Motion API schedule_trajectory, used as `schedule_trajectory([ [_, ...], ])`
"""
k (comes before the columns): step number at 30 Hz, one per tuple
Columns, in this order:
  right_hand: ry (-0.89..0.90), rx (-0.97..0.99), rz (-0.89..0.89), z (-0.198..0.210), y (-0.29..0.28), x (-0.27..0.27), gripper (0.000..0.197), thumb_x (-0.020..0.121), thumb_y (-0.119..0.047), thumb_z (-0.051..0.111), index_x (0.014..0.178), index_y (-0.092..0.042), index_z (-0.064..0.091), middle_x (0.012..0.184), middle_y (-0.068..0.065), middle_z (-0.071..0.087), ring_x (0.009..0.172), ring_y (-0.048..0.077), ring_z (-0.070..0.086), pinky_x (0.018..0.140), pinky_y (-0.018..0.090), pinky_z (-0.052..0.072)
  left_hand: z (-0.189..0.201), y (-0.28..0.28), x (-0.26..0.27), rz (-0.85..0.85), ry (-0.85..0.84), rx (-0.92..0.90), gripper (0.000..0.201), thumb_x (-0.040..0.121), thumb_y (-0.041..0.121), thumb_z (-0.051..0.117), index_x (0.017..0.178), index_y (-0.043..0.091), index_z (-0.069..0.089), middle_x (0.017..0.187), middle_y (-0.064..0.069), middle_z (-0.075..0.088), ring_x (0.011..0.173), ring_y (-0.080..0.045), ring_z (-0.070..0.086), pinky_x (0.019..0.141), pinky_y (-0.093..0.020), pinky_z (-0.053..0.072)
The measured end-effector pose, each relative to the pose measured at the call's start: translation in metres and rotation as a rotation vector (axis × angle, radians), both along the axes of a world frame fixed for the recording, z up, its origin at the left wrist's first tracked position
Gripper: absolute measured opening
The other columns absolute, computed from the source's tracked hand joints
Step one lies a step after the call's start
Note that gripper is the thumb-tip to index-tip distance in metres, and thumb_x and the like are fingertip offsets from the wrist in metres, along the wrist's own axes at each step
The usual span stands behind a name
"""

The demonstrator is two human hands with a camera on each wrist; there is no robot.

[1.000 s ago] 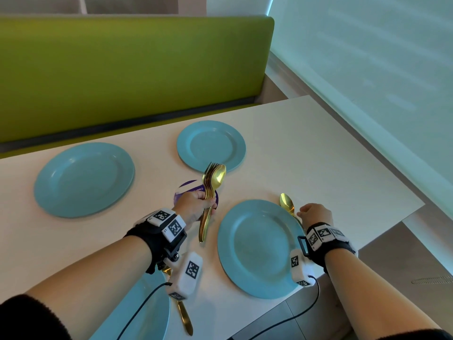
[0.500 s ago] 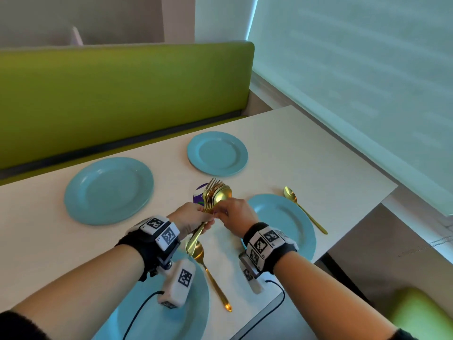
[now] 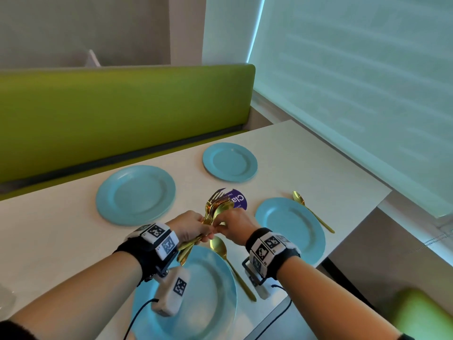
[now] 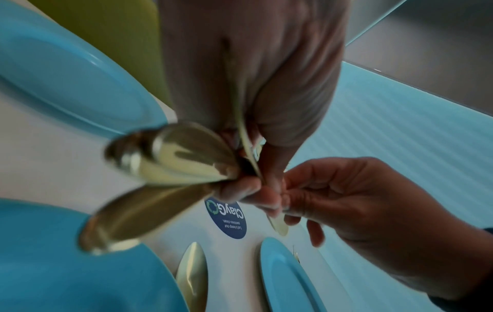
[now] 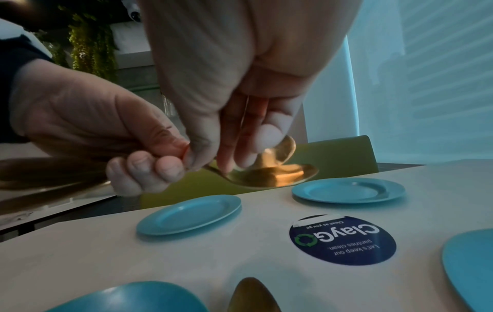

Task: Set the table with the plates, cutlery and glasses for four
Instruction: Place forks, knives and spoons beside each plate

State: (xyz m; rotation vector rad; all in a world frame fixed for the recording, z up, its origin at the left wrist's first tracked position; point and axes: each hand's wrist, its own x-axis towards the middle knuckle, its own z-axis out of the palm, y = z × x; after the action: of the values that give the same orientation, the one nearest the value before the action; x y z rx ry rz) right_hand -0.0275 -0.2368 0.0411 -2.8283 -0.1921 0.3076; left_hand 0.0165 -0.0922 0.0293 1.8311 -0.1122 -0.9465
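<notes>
Several blue plates lie on the white table (image 3: 318, 168): far left plate (image 3: 135, 194), far right plate (image 3: 230, 161), near right plate (image 3: 290, 229), near left plate (image 3: 203, 298). My left hand (image 3: 193, 229) grips a bundle of gold spoons and forks (image 3: 215, 209) above the table's middle. My right hand (image 3: 232, 227) pinches one gold spoon (image 5: 274, 175) of that bundle by its neck. One gold spoon (image 3: 311, 211) lies right of the near right plate. Another gold spoon (image 3: 230, 263) lies right of the near left plate.
A round dark-blue sticker (image 3: 236, 200) is on the tabletop between the plates. A green bench back (image 3: 122, 114) runs behind the table. A blind-covered window (image 3: 355, 82) stands to the right. The table's near edge is close below my wrists. A green seat (image 3: 421, 315) shows at bottom right.
My right hand left the spoon beside the near right plate, moved left to the bundle, and now pinches a spoon there. The head view has tilted up.
</notes>
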Motion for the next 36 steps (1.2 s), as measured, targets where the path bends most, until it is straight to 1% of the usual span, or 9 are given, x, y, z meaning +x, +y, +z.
schedule_trajectory([
  [5,0.098,0.027,0.02,0.008,-0.005,0.02,0.021,0.09,-0.026,0.059,0.108,-0.027,0.07,0.105,-0.005,0.07,0.101,0.012,0.06,0.085,0.026,0.045,0.002,0.001,0.009,-0.016,-0.055,0.014,0.016,0.092,0.009,0.055,0.077,0.012,0.052,0.069,-0.001,0.065,0.054,-0.008,0.053,0.053,-0.019,0.039],
  [12,0.234,-0.003,0.184,0.005,-0.014,0.082,0.023,0.089,-0.016,0.058,0.106,-0.019,0.072,0.106,0.001,0.07,0.1,0.016,0.058,0.09,0.027,0.044,-0.001,-0.004,0.05,-0.05,-0.146,0.095,0.012,0.087,0.014,0.06,0.078,0.017,0.053,0.076,0.0,0.067,0.063,-0.01,0.056,0.061,-0.022,0.043],
  [15,0.264,0.017,0.198,0.005,-0.021,0.109,0.022,0.087,-0.019,0.062,0.105,-0.015,0.073,0.107,0.004,0.069,0.099,0.016,0.056,0.091,0.027,0.042,-0.006,-0.013,0.071,0.004,-0.146,0.095,0.013,0.087,0.016,0.062,0.077,0.016,0.054,0.077,-0.001,0.068,0.068,-0.014,0.06,0.074,-0.03,0.05],
  [17,0.281,0.026,0.157,0.002,-0.03,0.127,0.019,0.085,-0.019,0.065,0.101,-0.015,0.074,0.108,0.002,0.068,0.104,0.016,0.057,0.091,0.028,0.045,-0.011,-0.02,0.086,0.072,-0.166,0.11,0.016,0.089,0.017,0.06,0.075,0.017,0.053,0.077,-0.001,0.068,0.071,-0.015,0.061,0.078,-0.031,0.051],
  [20,0.264,-0.023,0.087,-0.004,-0.051,0.156,0.015,0.084,-0.018,0.065,0.094,-0.017,0.076,0.104,0.002,0.069,0.103,0.018,0.059,0.09,0.031,0.05,-0.019,-0.026,0.112,0.201,-0.204,0.156,0.017,0.092,0.02,0.054,0.076,0.018,0.052,0.077,0.002,0.068,0.072,-0.013,0.059,0.076,-0.029,0.048],
  [25,0.162,-0.073,-0.203,-0.01,-0.119,0.214,0.017,0.087,-0.021,0.064,0.099,-0.017,0.075,0.11,0.001,0.068,0.109,0.02,0.059,0.096,0.029,0.048,-0.033,-0.019,0.154,0.468,-0.157,0.119,0.015,0.094,0.014,0.049,0.079,0.014,0.05,0.075,-0.001,0.065,0.063,-0.012,0.055,0.057,-0.022,0.042],
  [29,0.058,-0.127,-0.477,-0.021,-0.175,0.253,0.021,0.087,-0.022,0.059,0.1,-0.019,0.075,0.108,0.008,0.071,0.102,0.027,0.064,0.089,0.031,0.052,-0.042,-0.016,0.172,0.518,-0.161,0.113,0.015,0.094,0.013,0.05,0.079,0.015,0.05,0.077,-0.002,0.065,0.062,-0.012,0.055,0.057,-0.022,0.042],
  [33,0.111,-0.309,-0.59,-0.04,-0.208,0.275,0.029,0.092,-0.025,0.051,0.108,-0.012,0.071,0.113,0.009,0.068,0.106,0.026,0.063,0.092,0.031,0.051,-0.051,-0.019,0.182,0.529,-0.137,0.094,0.018,0.094,0.012,0.05,0.077,0.016,0.049,0.076,-0.001,0.065,0.061,-0.013,0.054,0.057,-0.022,0.042],
  [36,0.171,-0.376,-0.647,-0.057,-0.22,0.286,0.03,0.094,-0.029,0.05,0.103,-0.009,0.071,0.103,0.009,0.069,0.098,0.024,0.065,0.079,0.027,0.049,-0.058,-0.022,0.188,0.537,-0.125,0.081,0.018,0.094,0.012,0.05,0.076,0.016,0.05,0.075,-0.001,0.065,0.06,-0.012,0.054,0.056,-0.022,0.041],
])
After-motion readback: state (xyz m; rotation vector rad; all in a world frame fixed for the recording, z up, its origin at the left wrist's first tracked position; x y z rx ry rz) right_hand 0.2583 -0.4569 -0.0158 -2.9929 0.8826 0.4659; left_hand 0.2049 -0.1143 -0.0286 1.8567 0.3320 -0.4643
